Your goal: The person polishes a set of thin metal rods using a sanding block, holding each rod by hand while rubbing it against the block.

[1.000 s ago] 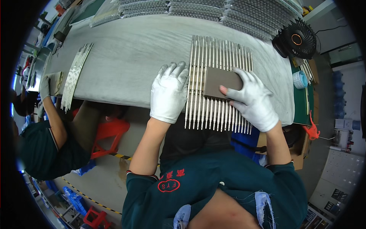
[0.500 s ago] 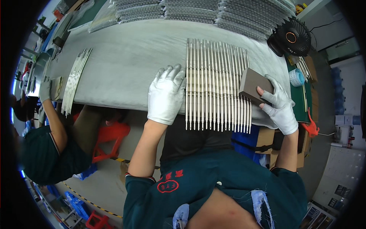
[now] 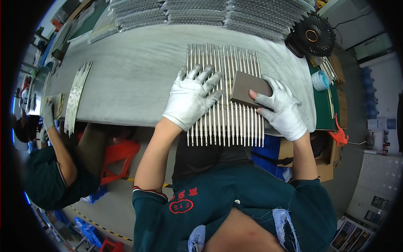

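Slim shiny metal rods lie side by side in a flat row at the near edge of the cloth-covered table. My left hand, in a white glove with greyish fingertips, rests on the left part of the row with its fingers spread. A grey-brown rectangular block lies over the right part of the row. Gripping its right side is my gloved right hand, two bare fingertips showing on the block. The block and my left hand cover the middle of several rods.
Bubble-wrap-like clear packs are stacked along the far edge. A black fan and a blue-white tape roll stand at the right. A smaller bundle of rods lies left, near a co-worker's gloved hand.
My left hand has moved from beside the row onto the rods. My right hand has brought the block left, further over the row. The whole view has shifted slightly.
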Demonstrator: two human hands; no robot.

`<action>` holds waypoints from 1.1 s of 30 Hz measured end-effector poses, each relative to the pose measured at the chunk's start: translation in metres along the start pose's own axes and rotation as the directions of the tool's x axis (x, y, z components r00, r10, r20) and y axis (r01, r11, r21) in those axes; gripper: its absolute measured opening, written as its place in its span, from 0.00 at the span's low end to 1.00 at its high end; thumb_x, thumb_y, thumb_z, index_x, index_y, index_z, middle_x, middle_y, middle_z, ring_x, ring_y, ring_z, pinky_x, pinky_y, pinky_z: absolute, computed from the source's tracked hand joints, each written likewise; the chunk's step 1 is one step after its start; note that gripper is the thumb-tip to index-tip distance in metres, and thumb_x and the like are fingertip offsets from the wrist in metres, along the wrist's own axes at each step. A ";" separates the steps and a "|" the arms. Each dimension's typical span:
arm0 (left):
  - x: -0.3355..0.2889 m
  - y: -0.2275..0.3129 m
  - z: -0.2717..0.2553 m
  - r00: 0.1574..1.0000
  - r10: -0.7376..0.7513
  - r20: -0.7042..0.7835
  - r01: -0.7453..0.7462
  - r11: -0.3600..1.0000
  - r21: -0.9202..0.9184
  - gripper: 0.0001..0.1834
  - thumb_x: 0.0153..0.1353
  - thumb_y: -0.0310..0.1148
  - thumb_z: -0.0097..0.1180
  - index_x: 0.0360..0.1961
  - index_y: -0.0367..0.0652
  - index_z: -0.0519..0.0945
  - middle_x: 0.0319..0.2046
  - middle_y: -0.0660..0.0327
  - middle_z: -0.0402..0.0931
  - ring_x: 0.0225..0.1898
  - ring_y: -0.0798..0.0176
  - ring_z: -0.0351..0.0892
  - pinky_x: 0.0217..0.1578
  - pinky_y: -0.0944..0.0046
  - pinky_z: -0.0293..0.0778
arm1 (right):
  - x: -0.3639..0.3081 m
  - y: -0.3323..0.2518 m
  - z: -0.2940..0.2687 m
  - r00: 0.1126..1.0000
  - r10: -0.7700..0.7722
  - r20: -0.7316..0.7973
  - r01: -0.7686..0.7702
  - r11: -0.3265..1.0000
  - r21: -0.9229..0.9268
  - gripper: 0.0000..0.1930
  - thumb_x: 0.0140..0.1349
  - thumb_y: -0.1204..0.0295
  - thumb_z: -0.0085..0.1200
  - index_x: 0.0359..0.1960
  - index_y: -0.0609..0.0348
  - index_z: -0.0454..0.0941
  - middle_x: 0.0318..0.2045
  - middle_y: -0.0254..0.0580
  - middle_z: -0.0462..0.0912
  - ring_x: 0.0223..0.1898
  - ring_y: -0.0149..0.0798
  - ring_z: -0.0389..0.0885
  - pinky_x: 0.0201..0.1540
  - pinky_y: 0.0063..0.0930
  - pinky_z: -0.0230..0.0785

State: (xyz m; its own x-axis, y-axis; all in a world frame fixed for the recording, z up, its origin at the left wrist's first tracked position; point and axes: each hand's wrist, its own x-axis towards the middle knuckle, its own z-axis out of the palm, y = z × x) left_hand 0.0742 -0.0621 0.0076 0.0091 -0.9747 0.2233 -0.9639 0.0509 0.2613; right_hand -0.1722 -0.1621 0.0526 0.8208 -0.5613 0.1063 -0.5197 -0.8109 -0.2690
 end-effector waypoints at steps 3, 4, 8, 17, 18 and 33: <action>-0.008 -0.006 -0.006 0.959 -0.266 -0.099 0.163 0.803 -0.574 0.25 0.69 0.48 0.48 0.64 0.51 0.71 0.64 0.52 0.68 0.67 0.49 0.63 0.68 0.52 0.56 | 0.013 -0.014 0.008 0.999 -0.051 0.010 0.051 0.999 -0.010 0.24 0.53 0.65 0.63 0.54 0.35 0.81 0.61 0.50 0.67 0.61 0.54 0.66 0.66 0.44 0.57; -0.012 -0.004 -0.015 0.919 -0.394 -0.019 0.226 0.567 -0.792 0.26 0.70 0.48 0.46 0.65 0.49 0.70 0.64 0.52 0.67 0.68 0.51 0.62 0.68 0.56 0.56 | 0.014 -0.015 0.008 0.998 -0.054 0.010 0.055 0.998 -0.007 0.24 0.53 0.65 0.63 0.54 0.35 0.81 0.61 0.50 0.67 0.61 0.54 0.66 0.66 0.44 0.57; -0.014 -0.007 -0.017 0.848 -0.531 0.003 0.052 0.078 -0.996 0.34 0.74 0.51 0.35 0.68 0.32 0.62 0.68 0.51 0.61 0.71 0.57 0.57 0.70 0.60 0.51 | 0.004 -0.005 -0.001 0.994 -0.023 -0.108 0.036 0.992 0.120 0.26 0.48 0.69 0.66 0.53 0.37 0.82 0.60 0.50 0.68 0.60 0.54 0.68 0.64 0.43 0.59; -0.013 -0.009 -0.011 0.861 -0.508 0.026 0.067 0.063 -0.996 0.39 0.73 0.58 0.33 0.71 0.37 0.54 0.71 0.47 0.52 0.73 0.55 0.49 0.71 0.58 0.49 | 0.018 -0.030 0.001 0.978 -0.206 0.024 0.207 0.977 -0.052 0.25 0.48 0.69 0.66 0.51 0.32 0.81 0.59 0.50 0.70 0.59 0.51 0.70 0.64 0.51 0.60; -0.012 -0.007 -0.012 0.862 -0.506 0.024 0.065 0.062 -0.996 0.39 0.73 0.58 0.33 0.71 0.37 0.54 0.71 0.47 0.52 0.73 0.55 0.49 0.71 0.58 0.49 | 0.031 -0.041 0.008 0.963 -0.268 -0.013 0.266 0.962 -0.059 0.25 0.49 0.69 0.66 0.51 0.32 0.81 0.58 0.50 0.70 0.58 0.51 0.70 0.64 0.51 0.60; -0.016 -0.014 -0.005 0.915 -0.398 -0.067 -0.055 0.042 -0.998 0.41 0.71 0.62 0.32 0.72 0.40 0.53 0.72 0.48 0.50 0.74 0.54 0.46 0.72 0.55 0.45 | 0.052 -0.060 0.022 0.955 -0.292 -0.047 0.293 0.956 0.013 0.23 0.50 0.66 0.66 0.50 0.31 0.81 0.56 0.50 0.72 0.57 0.50 0.71 0.65 0.52 0.57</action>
State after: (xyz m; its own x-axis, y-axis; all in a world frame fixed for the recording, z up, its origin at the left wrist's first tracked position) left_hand 0.0885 -0.0464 0.0049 0.4103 -0.8972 0.1634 0.2248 0.2731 0.9353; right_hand -0.0934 -0.1388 0.0529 0.9247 -0.3067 0.2254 -0.2530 -0.9377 -0.2382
